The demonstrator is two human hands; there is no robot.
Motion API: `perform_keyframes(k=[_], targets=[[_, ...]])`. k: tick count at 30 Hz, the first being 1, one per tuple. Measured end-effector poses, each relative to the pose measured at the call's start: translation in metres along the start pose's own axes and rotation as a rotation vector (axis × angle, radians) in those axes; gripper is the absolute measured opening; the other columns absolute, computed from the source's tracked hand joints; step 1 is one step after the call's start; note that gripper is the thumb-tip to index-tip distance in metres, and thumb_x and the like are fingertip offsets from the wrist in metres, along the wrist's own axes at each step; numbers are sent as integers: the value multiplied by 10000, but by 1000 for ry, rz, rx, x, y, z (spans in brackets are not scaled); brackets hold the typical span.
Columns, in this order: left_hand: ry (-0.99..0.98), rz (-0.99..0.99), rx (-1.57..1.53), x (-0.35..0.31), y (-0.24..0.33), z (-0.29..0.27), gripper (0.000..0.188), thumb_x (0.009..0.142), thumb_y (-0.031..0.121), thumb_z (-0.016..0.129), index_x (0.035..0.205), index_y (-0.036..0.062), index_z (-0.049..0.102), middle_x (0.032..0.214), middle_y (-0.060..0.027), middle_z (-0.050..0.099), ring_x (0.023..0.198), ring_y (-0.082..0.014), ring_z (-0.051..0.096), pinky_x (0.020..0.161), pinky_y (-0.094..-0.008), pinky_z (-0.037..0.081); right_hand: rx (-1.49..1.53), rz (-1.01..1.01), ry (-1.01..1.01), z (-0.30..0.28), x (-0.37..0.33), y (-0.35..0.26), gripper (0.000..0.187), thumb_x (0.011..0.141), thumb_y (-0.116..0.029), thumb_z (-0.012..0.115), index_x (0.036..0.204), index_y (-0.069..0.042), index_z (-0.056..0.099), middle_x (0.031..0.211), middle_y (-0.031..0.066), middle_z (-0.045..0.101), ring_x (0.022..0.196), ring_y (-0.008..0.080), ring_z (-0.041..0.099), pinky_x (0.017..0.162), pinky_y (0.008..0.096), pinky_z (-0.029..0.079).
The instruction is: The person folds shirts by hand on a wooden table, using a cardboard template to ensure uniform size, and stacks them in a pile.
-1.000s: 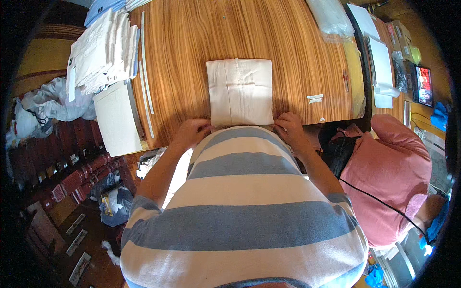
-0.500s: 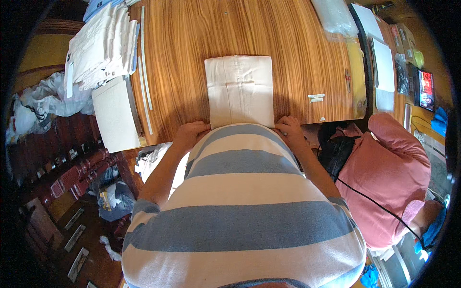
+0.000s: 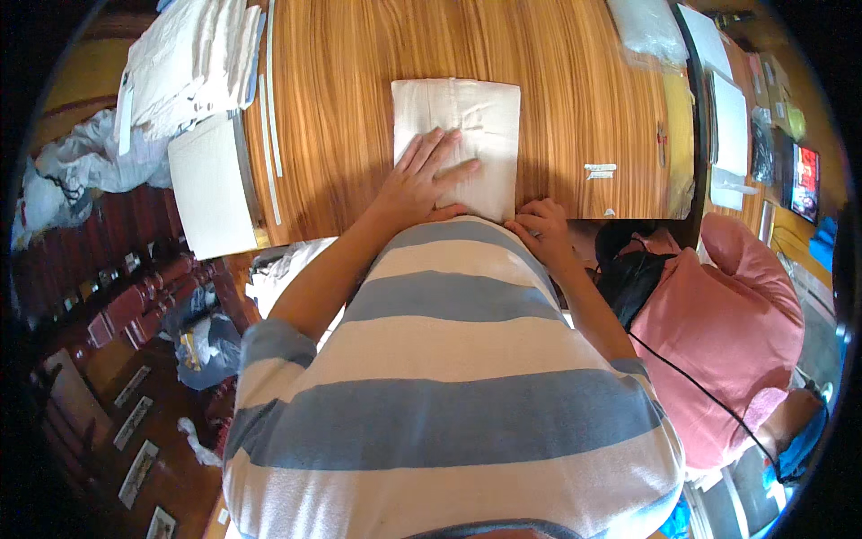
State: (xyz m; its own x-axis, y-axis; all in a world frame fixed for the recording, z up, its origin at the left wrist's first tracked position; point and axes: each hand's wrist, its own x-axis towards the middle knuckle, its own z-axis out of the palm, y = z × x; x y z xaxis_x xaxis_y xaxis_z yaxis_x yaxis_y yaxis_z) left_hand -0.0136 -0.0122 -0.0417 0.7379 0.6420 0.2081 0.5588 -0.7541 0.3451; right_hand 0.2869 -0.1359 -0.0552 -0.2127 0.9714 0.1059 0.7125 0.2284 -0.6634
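A folded cream-coloured cloth (image 3: 491, 117), squarish and slightly wrinkled, lies flat on the wood-grain table top (image 3: 341, 99) in front of me. Across its left and middle part rests my left hand (image 3: 429, 180), open, palm down with the fingers spread. My right hand (image 3: 542, 226) is at the cloth's near right corner, with bent fingers and thumb closed on the edge there. The near edge of the cloth disappears behind my striped shirt.
At the far left stands a stack of folded white cloth (image 3: 184, 67), with a pale flat sheet (image 3: 211, 184) nearer me. Thin white strips (image 3: 267, 135) lie along the table's left. Clear plastic packing (image 3: 648, 36) sits far right; a pink cloth-covered form (image 3: 718, 341) is beside my right arm.
My left hand has moved from the cloth's near left corner onto its top and spread out. The right hand stays near the right corner, its fingers shifted slightly.
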Motion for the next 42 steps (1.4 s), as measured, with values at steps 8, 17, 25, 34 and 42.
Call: perform_keyframes(k=[8, 17, 25, 34, 42], targets=[[-71, -29, -43, -7, 2, 7, 892, 880, 770, 593, 1592, 248, 468, 1705, -192, 276, 1566, -459, 237, 1272, -601, 178, -16, 120, 278, -6, 21, -19, 403, 885, -206, 808, 1233, -81, 649, 1255, 190, 648, 1223, 397, 592, 1043, 499, 453], [37, -723, -685, -79, -10, -17, 298, 954, 241, 771, 1182, 66, 691, 1004, -113, 714, 843, -206, 677, 766, -355, 552, -99, -23, 312, 16, 82, -63, 454, 888, -172, 804, 1281, -48, 613, 1270, 210, 627, 1192, 411, 603, 1012, 501, 498], [-179, -1010, -1028, -91, -9, -30, 213, 993, 233, 754, 1067, 41, 699, 806, -34, 690, 654, -77, 584, 584, -246, 487, 430, 668, 26, 7, -5, -26, 262, 935, -254, 816, 1051, -31, 742, 789, 48, 718, 698, 129, 659, 637, 301, 538], [-307, -694, -848, -101, -17, -12, 318, 949, 323, 784, 936, 6, 755, 733, -105, 706, 634, -187, 637, 618, -361, 503, 209, 417, -211, -7, 1, -24, 175, 928, -228, 803, 956, -57, 782, 835, 87, 724, 724, 234, 705, 679, 340, 560], [-458, -868, -585, -93, -3, -46, 314, 936, 356, 774, 1078, 77, 802, 891, -151, 777, 758, -256, 732, 704, -382, 560, 73, 227, -178, -4, -14, -17, 185, 906, -257, 800, 985, -91, 778, 903, 86, 713, 805, 298, 722, 687, 409, 578]])
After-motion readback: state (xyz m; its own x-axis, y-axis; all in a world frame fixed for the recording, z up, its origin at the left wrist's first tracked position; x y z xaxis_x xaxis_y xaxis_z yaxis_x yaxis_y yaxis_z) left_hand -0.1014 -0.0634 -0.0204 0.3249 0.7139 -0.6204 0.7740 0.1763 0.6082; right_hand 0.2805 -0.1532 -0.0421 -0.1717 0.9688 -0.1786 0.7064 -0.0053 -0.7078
